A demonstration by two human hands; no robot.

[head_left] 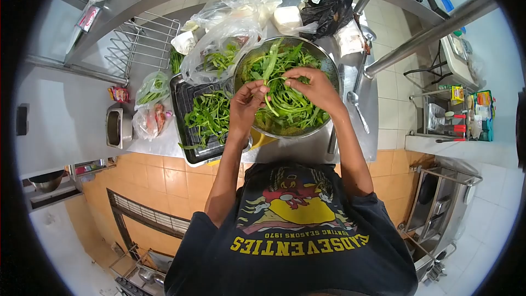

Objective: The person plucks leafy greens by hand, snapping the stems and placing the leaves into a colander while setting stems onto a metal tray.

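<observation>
A round metal strainer [335, 77] full of leafy green stems [290, 104] stands on the steel table. Above its left part, my left hand [249, 104] pinches a green stem [269, 71] whose leaves point away from me. My right hand [315, 89] is over the strainer's right part, thumb and forefinger closed on a thin piece of the greens. Left of the strainer lies a black tray [181, 96] with more loose leafy greens [211, 115] in it. A clear plastic bag [200, 66] with greens inside rests behind the tray, against the strainer.
Behind the strainer are a black plastic bag [329, 13] and white packages [287, 19]. A spoon [359, 111] lies at the right. To the left stand a wire rack [129, 49], small bags [153, 89] and a steel container [119, 127]. A metal post [416, 44] rises at the right.
</observation>
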